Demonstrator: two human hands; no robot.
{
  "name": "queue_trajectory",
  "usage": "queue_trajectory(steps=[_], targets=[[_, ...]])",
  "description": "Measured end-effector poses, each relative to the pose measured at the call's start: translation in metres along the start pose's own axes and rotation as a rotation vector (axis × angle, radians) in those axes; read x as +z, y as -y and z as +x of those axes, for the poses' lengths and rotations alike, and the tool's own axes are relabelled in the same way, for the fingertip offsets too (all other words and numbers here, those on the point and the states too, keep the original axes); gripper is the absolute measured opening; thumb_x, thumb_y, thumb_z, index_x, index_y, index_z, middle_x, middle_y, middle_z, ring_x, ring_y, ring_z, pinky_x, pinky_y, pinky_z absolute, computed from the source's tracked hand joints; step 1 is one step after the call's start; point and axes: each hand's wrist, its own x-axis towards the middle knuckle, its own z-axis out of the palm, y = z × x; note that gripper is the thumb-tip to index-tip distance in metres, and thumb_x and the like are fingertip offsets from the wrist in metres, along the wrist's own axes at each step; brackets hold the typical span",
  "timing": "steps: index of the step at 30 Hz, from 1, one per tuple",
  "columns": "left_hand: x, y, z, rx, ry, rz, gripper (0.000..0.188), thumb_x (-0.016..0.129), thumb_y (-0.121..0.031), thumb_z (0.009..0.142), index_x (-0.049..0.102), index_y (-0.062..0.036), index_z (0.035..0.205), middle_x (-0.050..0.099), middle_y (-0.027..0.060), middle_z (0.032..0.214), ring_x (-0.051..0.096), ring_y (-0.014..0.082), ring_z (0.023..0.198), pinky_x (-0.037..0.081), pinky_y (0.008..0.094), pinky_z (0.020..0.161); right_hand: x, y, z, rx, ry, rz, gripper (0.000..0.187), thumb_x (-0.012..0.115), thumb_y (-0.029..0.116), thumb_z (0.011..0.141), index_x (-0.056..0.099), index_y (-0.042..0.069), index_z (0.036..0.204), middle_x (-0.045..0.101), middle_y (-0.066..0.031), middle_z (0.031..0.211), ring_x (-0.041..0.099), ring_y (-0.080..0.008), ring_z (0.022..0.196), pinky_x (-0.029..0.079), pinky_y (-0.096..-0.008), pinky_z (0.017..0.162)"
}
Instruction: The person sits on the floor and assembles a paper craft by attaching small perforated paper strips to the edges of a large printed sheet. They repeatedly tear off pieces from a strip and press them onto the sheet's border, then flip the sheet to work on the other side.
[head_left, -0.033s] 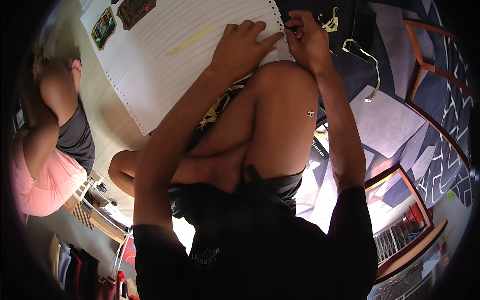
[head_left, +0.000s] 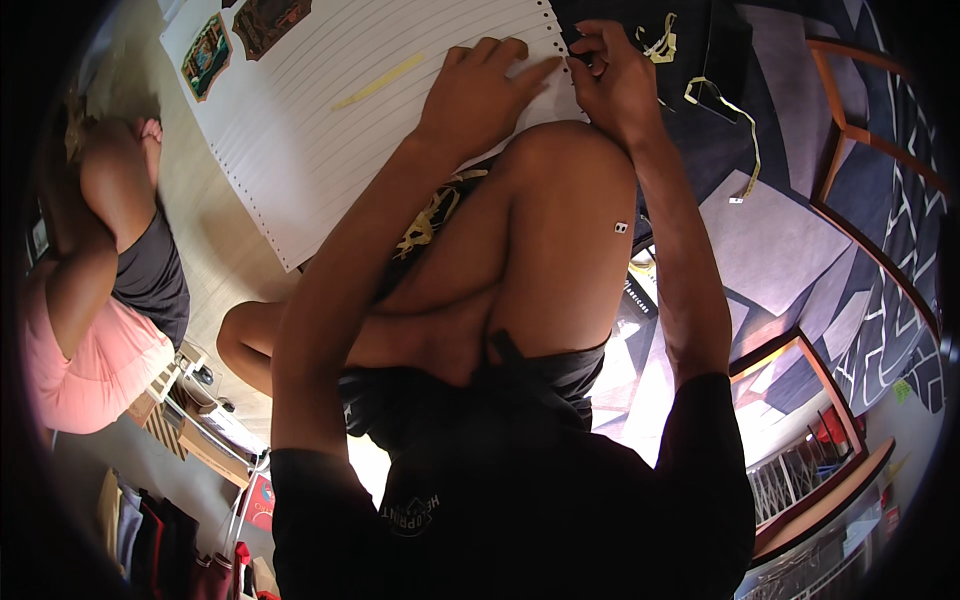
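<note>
A lined white sheet point(head_left: 310, 150) with hole-punched edges is spread beneath the left hand point(head_left: 478, 105) and bordered on its right edge by the right hand point(head_left: 620, 92). The left hand is laid over the paper, its fingers loosely parted, with nothing seen to be gripped; its thumb side is pointed toward the right fingertips. The right thumb and fingers are curled close together at the punched edge; whether the paper is pinched there cannot be told. To the left of the left hand, a flat yellow strip point(head_left: 382, 80) is set on the sheet, with two dark decorated plaques point(head_left: 206, 57) farther left. Yellow ribbon point(head_left: 660, 42) is bunched just right of the right hand, and more yellow strips point(head_left: 428, 222) are seen beside the left forearm.
</note>
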Motion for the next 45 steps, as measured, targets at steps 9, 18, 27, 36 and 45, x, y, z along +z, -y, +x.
queue_trajectory(steps=[9,18,27,36,45], targets=[[0.003,-0.001,0.006,-0.121,0.013,-0.074,0.044,0.061,-0.021,0.096,0.057,-0.0202,0.140,0.057,0.0032,0.108,0.055,0.0212,0.098,0.043,0.0384,0.080,0.003,0.001,0.001,0.026,-0.025,0.021,0.042,0.074,0.004,0.078,0.059,0.003,0.117,0.074,-0.0101,0.093,0.069,-0.0250,0.072,0.057,-0.0352,0.069],[0.008,-0.004,0.008,-0.124,-0.017,-0.008,0.044,0.062,-0.019,0.094,0.060,-0.0218,0.138,0.056,0.0022,0.104,0.055,0.0203,0.094,0.042,0.0387,0.076,0.004,0.001,0.002,-0.002,-0.019,0.016,0.041,0.075,0.003,0.078,0.058,0.004,0.116,0.074,-0.0087,0.090,0.069,-0.0230,0.069,0.057,-0.0343,0.065],[0.005,-0.007,0.014,-0.145,0.023,0.022,0.046,0.062,-0.019,0.093,0.059,-0.0251,0.138,0.055,0.0019,0.102,0.055,0.0200,0.093,0.042,0.0386,0.076,0.016,-0.010,0.007,0.104,-0.021,0.166,0.034,0.069,0.001,0.085,0.056,0.001,0.115,0.072,-0.0152,0.088,0.072,-0.0301,0.076,0.057,-0.0366,0.070],[0.007,-0.006,0.015,-0.181,0.062,-0.038,0.047,0.060,-0.021,0.095,0.057,-0.0261,0.142,0.054,0.0032,0.105,0.055,0.0209,0.095,0.041,0.0413,0.080,0.016,-0.024,0.005,0.055,-0.027,0.252,0.025,0.066,0.005,0.091,0.056,0.001,0.114,0.070,-0.0133,0.090,0.071,-0.0258,0.084,0.055,-0.0379,0.075],[-0.002,-0.006,0.004,-0.116,0.072,-0.052,0.050,0.059,-0.024,0.097,0.051,-0.0267,0.147,0.055,0.0055,0.114,0.053,0.0227,0.104,0.040,0.0410,0.087,-0.011,-0.032,-0.023,0.228,0.172,0.437,0.024,0.067,0.004,0.093,0.056,0.000,0.114,0.068,-0.0077,0.092,0.063,-0.0120,0.086,0.051,-0.0285,0.078]])
